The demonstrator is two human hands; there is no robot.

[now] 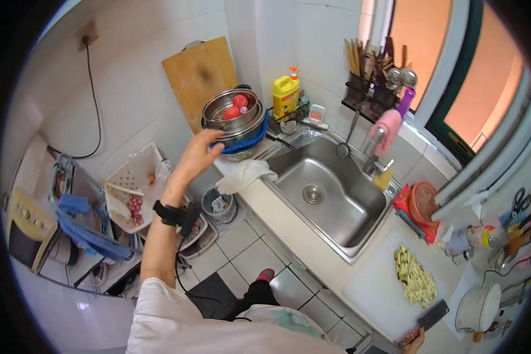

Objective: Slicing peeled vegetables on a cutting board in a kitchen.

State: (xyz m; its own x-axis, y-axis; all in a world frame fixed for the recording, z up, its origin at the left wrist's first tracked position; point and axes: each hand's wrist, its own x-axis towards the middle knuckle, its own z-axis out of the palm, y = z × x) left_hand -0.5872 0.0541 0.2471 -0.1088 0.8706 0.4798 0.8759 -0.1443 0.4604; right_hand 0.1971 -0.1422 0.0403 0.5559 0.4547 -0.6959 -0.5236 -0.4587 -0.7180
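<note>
My left hand (200,156) is raised at the near side of a stack of steel bowls and pots, its fingers apart and holding nothing. On top of the stack sits a steel strainer bowl (242,123) with red tomatoes (236,107) in it. A blue basket rim (249,143) shows under it. At the lower right, my right hand (414,341) is closed around the handle end of a dark-bladed cleaver (433,315), partly hidden. The blade rests by a white cutting board (369,286), where pale green vegetable strips (416,276) lie in a heap.
The steel sink (336,206) lies between my hands, with a faucet (371,147) behind. A white cloth (248,176) hangs over the counter edge above a bin (219,205). A yellow soap bottle (286,94), wooden board (200,76) and white pot (479,308) stand around.
</note>
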